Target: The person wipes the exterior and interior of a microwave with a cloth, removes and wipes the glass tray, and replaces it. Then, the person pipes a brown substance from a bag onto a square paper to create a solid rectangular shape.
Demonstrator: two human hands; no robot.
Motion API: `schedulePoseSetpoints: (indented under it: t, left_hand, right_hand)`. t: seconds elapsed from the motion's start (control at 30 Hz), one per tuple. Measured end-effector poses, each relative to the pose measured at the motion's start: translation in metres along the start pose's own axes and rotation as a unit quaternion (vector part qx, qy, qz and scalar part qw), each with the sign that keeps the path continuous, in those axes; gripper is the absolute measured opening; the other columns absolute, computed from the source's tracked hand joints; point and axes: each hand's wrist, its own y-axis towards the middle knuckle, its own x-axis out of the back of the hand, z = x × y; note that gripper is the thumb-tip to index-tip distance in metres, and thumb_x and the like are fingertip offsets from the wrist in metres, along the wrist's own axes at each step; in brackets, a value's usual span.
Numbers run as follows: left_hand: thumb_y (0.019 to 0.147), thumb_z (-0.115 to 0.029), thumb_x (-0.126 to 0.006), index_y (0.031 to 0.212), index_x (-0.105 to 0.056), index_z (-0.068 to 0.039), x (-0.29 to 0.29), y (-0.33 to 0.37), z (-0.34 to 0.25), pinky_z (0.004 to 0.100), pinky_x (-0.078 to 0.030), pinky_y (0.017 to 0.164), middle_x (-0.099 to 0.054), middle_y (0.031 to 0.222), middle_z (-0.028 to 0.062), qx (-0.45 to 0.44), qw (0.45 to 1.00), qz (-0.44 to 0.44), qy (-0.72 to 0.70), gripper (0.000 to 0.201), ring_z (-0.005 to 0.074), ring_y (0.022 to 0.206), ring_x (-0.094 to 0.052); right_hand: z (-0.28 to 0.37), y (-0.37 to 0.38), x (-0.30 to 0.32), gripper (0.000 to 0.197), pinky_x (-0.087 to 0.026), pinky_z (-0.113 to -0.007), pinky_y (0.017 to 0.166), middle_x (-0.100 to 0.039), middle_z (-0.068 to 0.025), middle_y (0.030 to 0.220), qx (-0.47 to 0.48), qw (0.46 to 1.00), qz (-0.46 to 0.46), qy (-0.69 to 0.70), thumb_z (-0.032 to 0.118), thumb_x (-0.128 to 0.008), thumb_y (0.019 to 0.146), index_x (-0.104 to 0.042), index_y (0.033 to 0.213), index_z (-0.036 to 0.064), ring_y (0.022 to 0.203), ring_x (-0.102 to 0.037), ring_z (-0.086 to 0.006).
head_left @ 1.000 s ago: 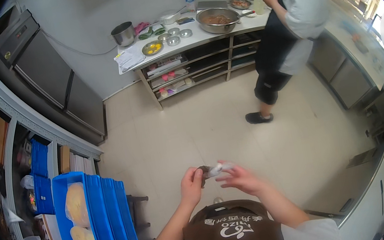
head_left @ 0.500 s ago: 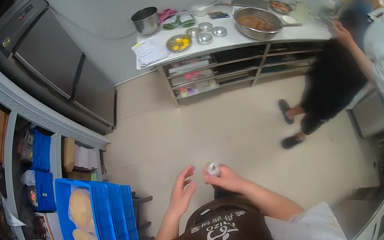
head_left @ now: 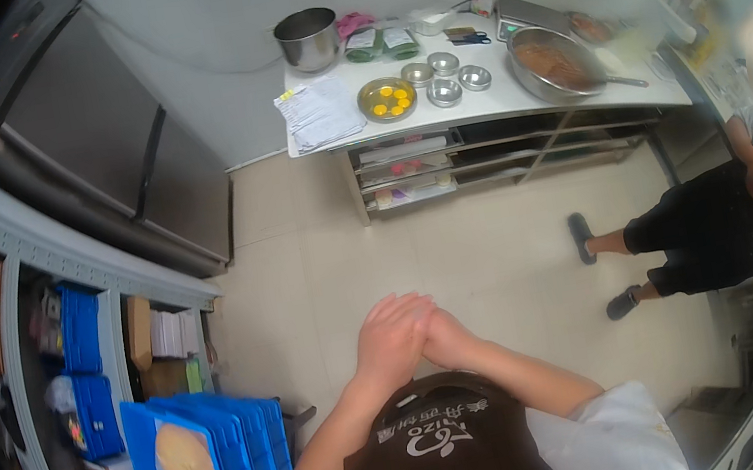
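View: head camera, looking down past a brown apron (head_left: 449, 457) to the floor (head_left: 459, 251).
Left hand (head_left: 391, 332): held flat, fingers (head_left: 399, 309) straight and together, laid over the other hand at about 11 o'clock from the apron's top edge.
Right hand (head_left: 449, 340): tucked beneath and against the left, palm to palm; its fingers are mostly covered, so whether they curl around anything cannot be told.
Thing between the palms: nothing is seen; if something small is pressed or rubbed there, it is hidden by the upper hand.
Step in hand: judged to be a pressing or rubbing of the palms against each other, done in the air above the floor, well apart from any surface.
Doing it well: pressure is best kept even across both palms, with the hands kept close to the body over the apron so that anything slipping out is caught there instead of on the floor.
Bench (head_left: 513, 98): at 12 o'clock, well apart from the hands, carrying a metal pot (head_left: 308, 39), a dish of egg yolks (head_left: 387, 99) and a wide metal bowl (head_left: 552, 61).
Blue crates (head_left: 211, 467): at 8 o'clock, near the left elbow, a point to be kept clear of.
Another person (head_left: 723, 222): at 3 o'clock, well apart.
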Motion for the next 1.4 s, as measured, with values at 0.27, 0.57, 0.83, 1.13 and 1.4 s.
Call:
schedulePoseSetpoints:
  t: [0.27, 0.57, 0.83, 1.13, 1.4]
  left_hand:
    - [0.097, -0.012, -0.053, 0.095, -0.070, 0.001, 0.042, 0.085, 0.047, 0.0470, -0.050, 0.101, -0.074, 0.108, 0.0152, -0.157, 0.973, -0.022, -0.168, 0.021, 0.0345, 0.111, -0.067]
    - [0.101, -0.011, -0.048, 0.085, -0.065, 0.005, 0.011, 0.123, 0.069, 0.0459, -0.052, 0.083, -0.067, 0.083, 0.0194, -0.004, 0.921, 0.156, -0.356, 0.028, 0.0366, 0.083, -0.067]
    - [0.105, -0.012, -0.045, 0.073, -0.058, 0.000, -0.011, 0.161, 0.070, 0.0394, -0.051, 0.076, -0.068, 0.078, 0.0133, 0.035, 0.936, 0.166, -0.307, 0.036, 0.0287, 0.077, -0.064]
    - [0.103, -0.028, -0.053, 0.143, -0.052, -0.003, -0.029, 0.236, 0.082, 0.0401, -0.045, 0.107, -0.053, 0.144, 0.0211, 0.032, 0.958, 0.204, -0.198, 0.047, 0.0359, 0.126, -0.057]
    - [0.106, -0.032, -0.053, 0.136, -0.060, -0.004, -0.094, 0.233, 0.258, 0.0365, -0.047, 0.104, -0.068, 0.130, 0.0148, 0.233, 0.836, 0.446, -0.218, 0.042, 0.0270, 0.122, -0.063]
  right_hand:
    - [0.000, 0.077, -0.002, 0.023, -0.047, -0.047, 0.100, -0.072, -0.0119, 0.117, 0.008, 0.983, -0.077, -0.166, 0.021, -0.063, 0.090, -0.074, 0.106, 0.0081, 0.114, -0.065, -0.0295]
    - [-0.033, 0.111, 0.010, 0.030, -0.035, -0.051, 0.115, -0.067, -0.0057, 0.135, -0.003, 0.949, -0.207, -0.235, 0.031, -0.061, 0.093, -0.072, 0.113, 0.0117, 0.125, -0.061, -0.0223]
    - [-0.110, 0.141, 0.033, 0.032, -0.049, -0.041, 0.098, -0.070, -0.0094, 0.119, -0.123, 0.977, -0.175, 0.014, 0.036, -0.053, 0.103, -0.072, 0.106, 0.0100, 0.110, -0.065, -0.0267]
    - [-0.166, 0.139, 0.082, 0.042, -0.051, -0.033, 0.078, -0.065, -0.0053, 0.080, -0.302, 0.777, -0.266, 0.484, 0.044, -0.052, 0.106, -0.069, 0.092, 0.0077, 0.079, -0.064, -0.0188]
    - [-0.217, 0.050, 0.124, 0.041, -0.046, -0.033, 0.058, -0.060, -0.0021, 0.070, -0.386, 0.606, -0.487, 0.496, 0.045, -0.059, 0.102, -0.054, 0.074, 0.0151, 0.065, -0.059, -0.0169]
